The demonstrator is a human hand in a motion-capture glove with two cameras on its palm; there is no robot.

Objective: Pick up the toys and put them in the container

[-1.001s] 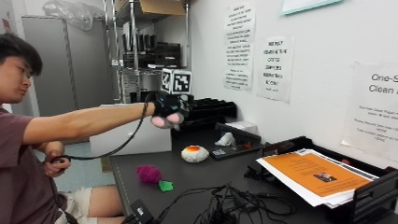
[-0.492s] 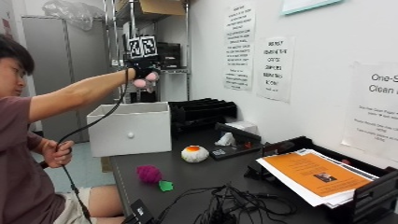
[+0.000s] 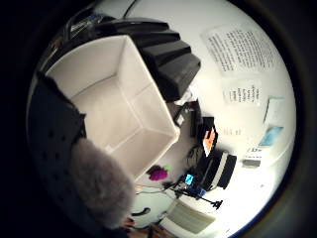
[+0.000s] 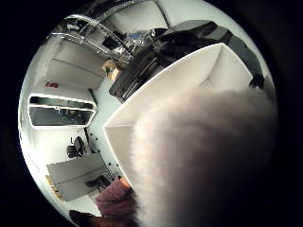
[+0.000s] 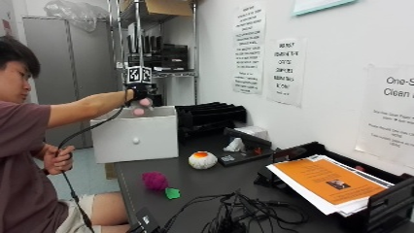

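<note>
In the outside view, left of centre, the gloved right hand (image 5: pixel 139 94) is holding a small fluffy pink pompom toy (image 5: pixel 138 111) with fingers curled round it, directly above the open white rectangular plastic container (image 5: pixel 136 137) standing at the far left end of the dark tabletop (image 5: pixel 207 187). Lower in the frame, a fuzzy magenta pompom ball (image 5: pixel 154 180) and a small flat green piece (image 5: pixel 172 193) are lying side by side on the tabletop, with a round white and orange toy (image 5: pixel 202 159) a little further right. A stack of black trays (image 5: pixel 210 116) is sitting behind the container; white walls with printed notices are closing the room on the right.

In the little finger side palm view, the container's bare inside (image 3: pixel 116 106) is filling the upper left, the pale fluffy toy (image 3: pixel 101 186) lying close at the lower left.

In the thumb side palm view, that toy (image 4: pixel 203 161) is covering the lower right.

It looks light, soft and squashy, unlikely to break; pinching its fluffy body anywhere should serve.
</note>
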